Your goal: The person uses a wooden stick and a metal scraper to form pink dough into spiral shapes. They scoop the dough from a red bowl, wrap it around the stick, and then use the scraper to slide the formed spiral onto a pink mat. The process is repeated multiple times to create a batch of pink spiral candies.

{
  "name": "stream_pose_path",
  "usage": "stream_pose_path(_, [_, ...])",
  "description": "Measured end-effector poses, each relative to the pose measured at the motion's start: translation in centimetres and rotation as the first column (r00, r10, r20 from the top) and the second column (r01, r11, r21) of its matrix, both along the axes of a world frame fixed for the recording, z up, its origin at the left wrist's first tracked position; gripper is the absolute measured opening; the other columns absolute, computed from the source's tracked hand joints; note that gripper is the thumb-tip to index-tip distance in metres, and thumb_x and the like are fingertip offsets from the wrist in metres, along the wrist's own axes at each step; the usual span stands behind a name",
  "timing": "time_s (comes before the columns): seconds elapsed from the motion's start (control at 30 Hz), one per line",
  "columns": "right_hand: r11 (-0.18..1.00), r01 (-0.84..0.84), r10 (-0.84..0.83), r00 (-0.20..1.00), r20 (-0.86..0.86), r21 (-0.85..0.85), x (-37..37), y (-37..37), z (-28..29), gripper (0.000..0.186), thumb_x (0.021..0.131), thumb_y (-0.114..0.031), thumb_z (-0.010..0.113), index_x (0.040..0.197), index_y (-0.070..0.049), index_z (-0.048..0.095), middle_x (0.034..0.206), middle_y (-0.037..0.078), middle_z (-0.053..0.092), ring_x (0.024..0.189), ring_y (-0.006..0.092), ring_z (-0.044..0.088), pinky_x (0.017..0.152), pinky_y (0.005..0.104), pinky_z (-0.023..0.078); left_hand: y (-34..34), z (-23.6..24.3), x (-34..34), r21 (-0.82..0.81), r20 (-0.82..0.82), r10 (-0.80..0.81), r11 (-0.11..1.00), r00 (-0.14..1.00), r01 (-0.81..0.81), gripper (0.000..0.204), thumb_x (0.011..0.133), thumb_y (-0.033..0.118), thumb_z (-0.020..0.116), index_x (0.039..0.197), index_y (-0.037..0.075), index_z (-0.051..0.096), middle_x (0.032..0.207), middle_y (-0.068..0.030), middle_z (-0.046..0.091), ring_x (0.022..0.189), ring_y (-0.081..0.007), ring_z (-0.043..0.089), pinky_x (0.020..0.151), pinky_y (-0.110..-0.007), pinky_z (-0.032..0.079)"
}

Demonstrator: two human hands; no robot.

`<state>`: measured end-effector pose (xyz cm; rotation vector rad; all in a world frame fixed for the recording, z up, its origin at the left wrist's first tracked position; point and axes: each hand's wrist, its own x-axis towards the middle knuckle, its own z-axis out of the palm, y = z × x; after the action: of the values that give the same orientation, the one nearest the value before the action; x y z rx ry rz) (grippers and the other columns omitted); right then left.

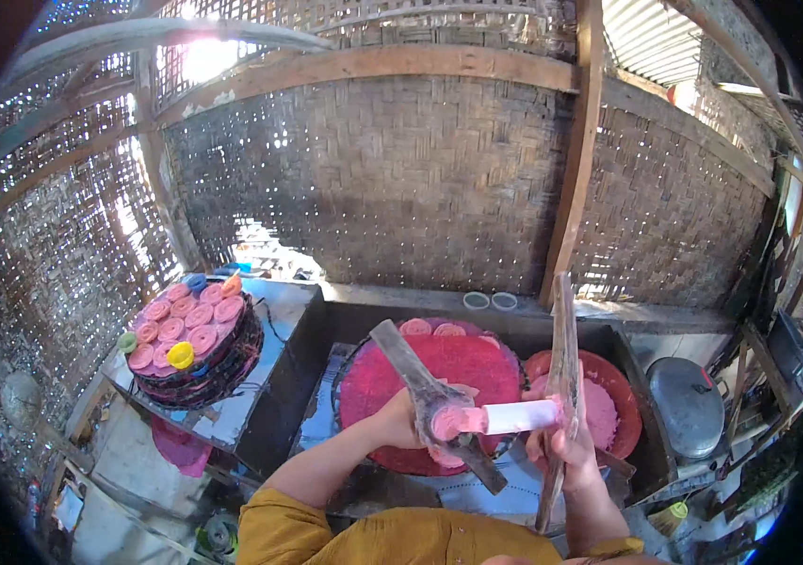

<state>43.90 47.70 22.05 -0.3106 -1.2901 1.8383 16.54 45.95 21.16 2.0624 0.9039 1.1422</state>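
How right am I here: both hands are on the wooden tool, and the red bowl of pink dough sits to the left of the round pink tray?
One thing is off: the head view shows the red bowl of pink dough to the right of the round pink tray. The left hand and right hand are indeed on the wooden tool.

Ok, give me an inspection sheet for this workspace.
Surface: dark-walled trough around a round pink tray.
Job's things: left wooden piece, right wooden piece with white cylinder, pink material between.
Clutter: red bowl of pink material; grey lidded pot; stack of round trays with pink coils.
Grips: left grip closed on left wooden piece; right grip on right wooden piece.
Cables: thin dark strand beside the stack; cannot tell if cable.
Surroundings: woven walls with light through gaps.
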Motion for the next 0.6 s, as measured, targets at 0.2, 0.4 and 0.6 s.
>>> stream_pose_path(0.2, [0.565, 0.144, -0.525, 0.822, 0.22, 0.812, -2.9, -1.7, 2.3, 0.096, 0.067, -0.022, 0.075, 0.139, -0.005, 0.014, 0.121, 0.024, 0.038, 0.094, 0.0294, 0.054, 0.066, 0.0304, 0.049, -1.6, 0.0, -2.2, 0.149, -0.255, 0.215, 0.972, 0.943, -0.181, 0.051, 0.063, 0.032, 0.075, 0.106, 0.01, 0.058, 0.108, -0.0076, 0.06, 0.095, -0.022, 0.06, 0.083, -0.034, 0.047])
stream_pose_path(0.4, [0.142, -0.066, -0.636, 0.758, 0.142, 0.988, -6.1, -3.3, 4.3, 0.088, 0.061, -0.027, 0.079, 0.132, -0.016, 0.029, 0.116, 0.026, 0.038, 0.092, 0.0404, 0.055, 0.059, 0.0404, 0.053, -2.7, 1.4, -3.5, 0.291, -0.495, 0.296, 0.942, 0.817, -0.165, 0.05, 0.063, 0.043, 0.069, 0.102, 0.015, 0.057, 0.11, -0.0067, 0.059, 0.096, -0.027, 0.058, 0.079, -0.038, 0.048])
stream_pose_path(0.6, [0.19, -0.171, -0.641, 0.724, 0.254, 0.967, -7.5, -4.6, 3.8, 0.083, 0.06, -0.028, 0.079, 0.129, -0.02, 0.033, 0.117, 0.024, 0.036, 0.086, 0.0382, 0.057, 0.051, 0.0383, 0.052, -2.0, -3.1, -3.4, -0.329, 0.048, 0.024, 0.944, 0.999, -0.007, 0.048, 0.059, 0.034, 0.076, 0.099, 0.013, 0.059, 0.097, -0.0056, 0.06, 0.091, -0.0219, 0.058, 0.083, -0.035, 0.045])
